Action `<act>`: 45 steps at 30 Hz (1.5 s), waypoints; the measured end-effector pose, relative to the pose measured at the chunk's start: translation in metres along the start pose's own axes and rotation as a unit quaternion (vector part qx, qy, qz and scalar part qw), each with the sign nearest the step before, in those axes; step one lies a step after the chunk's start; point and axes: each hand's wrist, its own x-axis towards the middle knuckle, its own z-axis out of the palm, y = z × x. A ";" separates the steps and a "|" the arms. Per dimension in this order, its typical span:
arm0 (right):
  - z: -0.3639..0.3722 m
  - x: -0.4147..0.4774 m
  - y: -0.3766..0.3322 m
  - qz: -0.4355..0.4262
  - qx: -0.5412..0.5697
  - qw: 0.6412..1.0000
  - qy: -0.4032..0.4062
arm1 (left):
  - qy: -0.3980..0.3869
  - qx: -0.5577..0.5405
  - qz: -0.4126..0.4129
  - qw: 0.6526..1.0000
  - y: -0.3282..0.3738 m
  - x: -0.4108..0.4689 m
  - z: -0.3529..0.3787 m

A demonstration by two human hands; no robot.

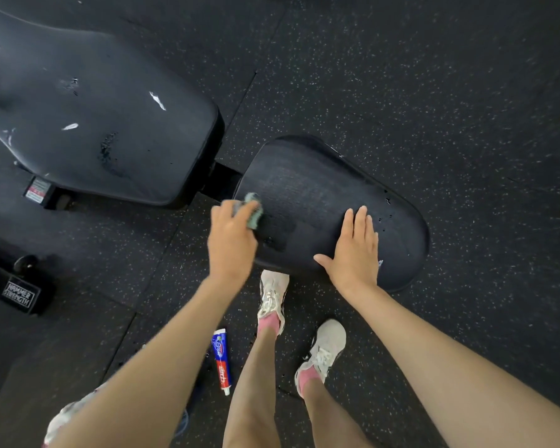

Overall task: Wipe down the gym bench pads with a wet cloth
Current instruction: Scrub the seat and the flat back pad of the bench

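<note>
The long back pad [94,118] lies off to the left, scuffed and seemingly waiting its turn; the action's on the seat pad [320,189]. The right hand [353,250] is planted flat, fingers straight and together, likely bracing. The left hand [232,240], fingers curled round the green cloth [253,212], presses it on the pad's left edge, with damp streaks alongside.

White "HAMMER STRENGTH" on black metal frame foot [18,294], lower left, red-and-white frame sticker [36,190] and blue-and-red tube [222,363] both illegible
</note>
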 end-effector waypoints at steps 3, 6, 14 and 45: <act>0.001 -0.001 0.002 -0.005 -0.004 1.000 0.008 | 0.032 0.049 -0.078 0.995 -0.022 0.005 -0.005; 0.004 -0.001 0.005 -0.010 -0.006 1.000 0.019 | 0.038 0.067 -0.116 0.990 -0.017 -0.006 0.008; 0.006 -0.002 0.013 -0.034 -0.022 0.999 0.034 | -0.036 0.032 0.021 0.999 0.042 -0.075 0.051; 0.004 -0.003 0.018 -0.053 -0.045 0.998 0.000 | -0.068 -0.006 0.059 0.996 0.030 -0.071 0.046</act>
